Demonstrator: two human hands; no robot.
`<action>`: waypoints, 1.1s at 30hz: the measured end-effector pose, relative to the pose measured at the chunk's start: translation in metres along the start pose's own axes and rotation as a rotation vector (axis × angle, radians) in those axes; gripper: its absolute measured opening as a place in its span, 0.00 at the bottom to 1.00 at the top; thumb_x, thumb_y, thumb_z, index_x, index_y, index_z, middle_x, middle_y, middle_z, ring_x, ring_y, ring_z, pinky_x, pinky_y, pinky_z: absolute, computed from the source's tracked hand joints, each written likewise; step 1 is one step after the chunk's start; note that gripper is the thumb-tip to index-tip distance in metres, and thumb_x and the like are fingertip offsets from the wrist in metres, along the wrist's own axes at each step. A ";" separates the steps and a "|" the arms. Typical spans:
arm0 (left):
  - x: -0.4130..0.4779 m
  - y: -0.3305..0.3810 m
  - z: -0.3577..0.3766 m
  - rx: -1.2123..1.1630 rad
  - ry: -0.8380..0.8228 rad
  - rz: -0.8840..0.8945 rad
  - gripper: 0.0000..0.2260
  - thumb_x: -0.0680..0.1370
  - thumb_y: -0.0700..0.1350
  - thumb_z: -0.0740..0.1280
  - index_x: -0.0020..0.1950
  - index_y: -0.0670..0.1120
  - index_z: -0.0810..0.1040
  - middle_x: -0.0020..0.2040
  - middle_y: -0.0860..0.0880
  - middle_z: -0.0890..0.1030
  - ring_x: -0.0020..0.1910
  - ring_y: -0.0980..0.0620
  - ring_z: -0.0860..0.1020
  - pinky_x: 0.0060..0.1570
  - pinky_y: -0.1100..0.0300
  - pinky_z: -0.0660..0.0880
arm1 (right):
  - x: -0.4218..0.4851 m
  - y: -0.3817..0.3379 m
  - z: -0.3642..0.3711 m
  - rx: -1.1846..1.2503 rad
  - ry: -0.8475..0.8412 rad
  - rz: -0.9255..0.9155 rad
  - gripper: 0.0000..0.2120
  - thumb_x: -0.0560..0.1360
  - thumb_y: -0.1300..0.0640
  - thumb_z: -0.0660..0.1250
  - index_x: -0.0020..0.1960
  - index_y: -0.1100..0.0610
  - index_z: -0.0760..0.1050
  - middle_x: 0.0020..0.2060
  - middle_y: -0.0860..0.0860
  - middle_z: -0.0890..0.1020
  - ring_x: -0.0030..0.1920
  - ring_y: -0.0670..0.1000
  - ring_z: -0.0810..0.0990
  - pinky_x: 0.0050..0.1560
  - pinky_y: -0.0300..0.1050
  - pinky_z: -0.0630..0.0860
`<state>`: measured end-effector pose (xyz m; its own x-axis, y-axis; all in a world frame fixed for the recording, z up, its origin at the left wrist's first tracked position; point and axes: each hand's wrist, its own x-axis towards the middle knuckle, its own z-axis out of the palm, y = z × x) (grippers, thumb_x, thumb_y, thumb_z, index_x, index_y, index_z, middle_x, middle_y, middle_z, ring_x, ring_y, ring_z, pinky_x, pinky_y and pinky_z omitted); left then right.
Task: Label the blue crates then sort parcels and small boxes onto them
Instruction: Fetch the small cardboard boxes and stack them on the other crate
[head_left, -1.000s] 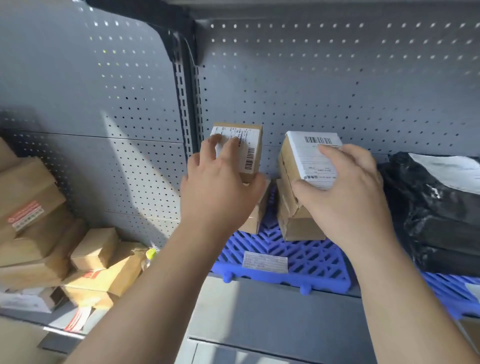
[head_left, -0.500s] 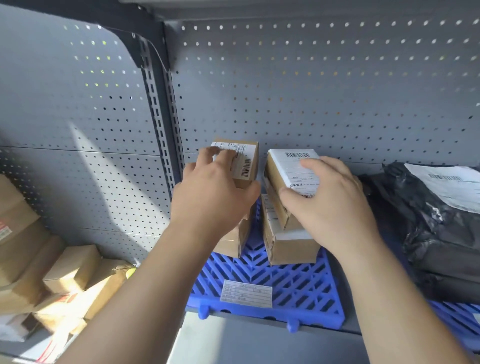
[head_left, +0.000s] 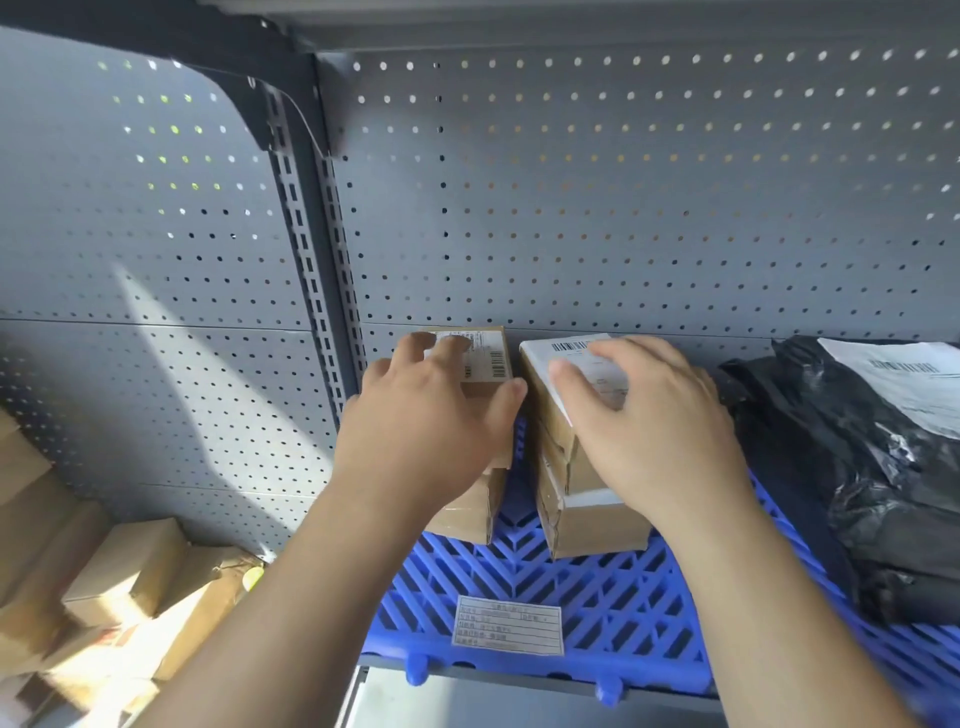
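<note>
- the left hand (head_left: 431, 431) grips the left top box (head_left: 491, 358): the fingers lie over its top and the thumb presses on its right side.
- this box sits on the lower left box (head_left: 470, 514), and the two make a small stack at the back left of the blue crate (head_left: 571, 592).
- the right hand (head_left: 654, 431) holds the right top box (head_left: 553, 415), with the fingers spread over its white shipping sticker and the thumb on the near left edge.
- the right top box lies on the lower right box (head_left: 597, 530), a little tilted. this stack stands just beside the left one, with a narrow gap between them.
- the blue crate rests flat on the grey shelf, and a paper label (head_left: 508, 623) is stuck on its front part.
- black parcels (head_left: 857, 467) are piled to the right of the stacks, one with a white sticker on top.
- behind everything is the pegboard wall (head_left: 623, 208).
- brown cartons (head_left: 119, 571) lie at the lower left, partly in sunlight.
</note>
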<state>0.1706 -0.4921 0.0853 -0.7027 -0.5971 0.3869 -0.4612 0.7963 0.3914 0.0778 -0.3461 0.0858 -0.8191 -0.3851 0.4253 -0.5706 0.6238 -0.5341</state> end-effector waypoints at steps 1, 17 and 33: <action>0.002 -0.002 -0.001 -0.024 -0.003 0.006 0.31 0.76 0.71 0.57 0.74 0.57 0.69 0.72 0.53 0.70 0.69 0.43 0.70 0.64 0.44 0.72 | 0.001 0.001 0.000 0.030 0.021 -0.004 0.27 0.75 0.30 0.54 0.66 0.44 0.76 0.67 0.43 0.74 0.67 0.55 0.72 0.66 0.57 0.71; 0.011 -0.023 -0.008 -0.761 0.082 -0.092 0.17 0.83 0.56 0.62 0.69 0.52 0.76 0.68 0.52 0.75 0.60 0.60 0.77 0.28 0.80 0.69 | 0.012 0.035 -0.012 0.606 0.085 0.172 0.22 0.77 0.33 0.51 0.52 0.45 0.78 0.47 0.35 0.79 0.59 0.47 0.77 0.64 0.51 0.70; -0.002 -0.068 0.042 -1.146 -0.235 -0.049 0.33 0.73 0.73 0.63 0.76 0.65 0.65 0.72 0.63 0.73 0.75 0.59 0.68 0.76 0.43 0.61 | -0.018 0.069 0.028 1.236 -0.153 0.200 0.35 0.73 0.33 0.59 0.75 0.49 0.69 0.67 0.46 0.79 0.69 0.45 0.75 0.72 0.51 0.66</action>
<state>0.1809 -0.5407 0.0225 -0.8358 -0.4968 0.2338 0.1837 0.1483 0.9717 0.0518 -0.3148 0.0209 -0.8485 -0.4841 0.2138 -0.0433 -0.3391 -0.9397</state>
